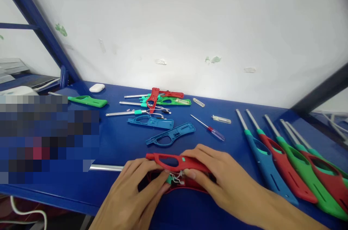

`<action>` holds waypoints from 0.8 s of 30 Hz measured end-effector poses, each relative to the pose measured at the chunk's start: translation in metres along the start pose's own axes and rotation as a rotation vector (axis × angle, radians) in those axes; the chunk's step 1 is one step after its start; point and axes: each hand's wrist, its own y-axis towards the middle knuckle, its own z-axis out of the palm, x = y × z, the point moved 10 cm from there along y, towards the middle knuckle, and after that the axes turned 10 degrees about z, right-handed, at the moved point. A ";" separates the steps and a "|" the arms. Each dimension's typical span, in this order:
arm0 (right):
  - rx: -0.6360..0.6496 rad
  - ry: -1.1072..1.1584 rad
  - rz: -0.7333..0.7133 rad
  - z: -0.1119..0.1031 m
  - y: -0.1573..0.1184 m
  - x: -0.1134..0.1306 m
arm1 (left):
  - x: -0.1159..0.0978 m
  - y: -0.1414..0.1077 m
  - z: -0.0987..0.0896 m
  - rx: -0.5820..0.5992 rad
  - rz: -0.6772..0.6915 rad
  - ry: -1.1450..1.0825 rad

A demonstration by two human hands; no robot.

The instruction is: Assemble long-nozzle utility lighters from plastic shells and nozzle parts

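Note:
Near the front of the blue table, both hands are on an opened red gas lighter. My left hand is closed around the lower part, where white wires and a green piece show inside. A metal tube sticks out to the left from under that hand. My right hand pinches the upper red casing half, which is tilted up along the far side of the lower part. Just beyond lie two blue casing halves. The fingers hide much of the lighter's inside.
Several whole lighters lie in a row at the right. A screwdriver and a clear fuel tank rest mid-table. Farther back are red and green casing parts, a green lighter and a white case. A blurred patch covers the left.

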 end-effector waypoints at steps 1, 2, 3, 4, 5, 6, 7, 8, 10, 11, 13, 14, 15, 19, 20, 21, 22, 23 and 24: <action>-0.002 -0.039 -0.007 0.003 0.000 0.000 | 0.001 0.000 0.001 0.007 -0.005 0.003; -0.013 -0.079 -0.017 0.006 0.000 0.000 | 0.001 0.001 0.002 0.010 -0.013 0.007; -0.035 -0.115 -0.031 0.007 0.000 0.000 | 0.002 0.001 0.002 0.014 -0.025 0.011; -0.061 -0.144 -0.048 0.008 0.000 0.001 | 0.004 0.000 0.004 0.022 -0.037 0.018; -0.082 -0.165 -0.066 0.009 0.000 0.002 | 0.004 0.000 0.004 0.031 -0.040 0.027; -0.101 -0.179 -0.083 0.009 0.000 0.003 | 0.004 0.000 0.004 0.037 -0.039 0.041; -0.115 -0.188 -0.094 0.009 -0.001 0.004 | 0.003 0.000 0.004 0.045 -0.034 0.058; -0.122 -0.195 -0.098 0.009 -0.001 0.004 | 0.001 0.000 0.003 0.049 -0.018 0.079; -0.126 -0.207 -0.094 0.008 0.000 0.004 | -0.004 0.002 0.002 0.063 0.027 0.129; -0.128 -0.212 -0.088 0.008 0.000 0.004 | -0.006 0.004 0.001 0.067 0.048 0.156; -0.125 -0.220 -0.080 0.008 0.000 0.004 | -0.010 0.009 0.000 0.068 0.073 0.200; -0.122 -0.223 -0.077 0.008 0.000 0.004 | -0.011 0.011 -0.002 0.055 0.074 0.215; -0.115 -0.226 -0.074 0.009 0.000 0.003 | -0.012 0.012 -0.003 0.045 0.078 0.225; -0.084 -0.194 -0.038 0.012 -0.001 -0.001 | -0.017 0.010 0.001 0.063 0.135 0.251; -0.079 -0.173 -0.027 0.012 -0.001 -0.002 | -0.017 0.008 0.003 0.083 0.141 0.253; -0.073 -0.151 -0.019 0.013 -0.001 -0.003 | -0.015 0.005 0.006 0.108 0.133 0.252; -0.066 -0.132 -0.012 0.013 -0.002 -0.003 | -0.013 0.003 0.008 0.118 0.117 0.251; -0.063 -0.120 -0.009 0.013 -0.002 -0.004 | -0.011 0.001 0.008 0.117 0.107 0.254; -0.062 -0.114 -0.008 0.013 -0.002 -0.004 | -0.011 -0.001 0.009 0.114 0.109 0.256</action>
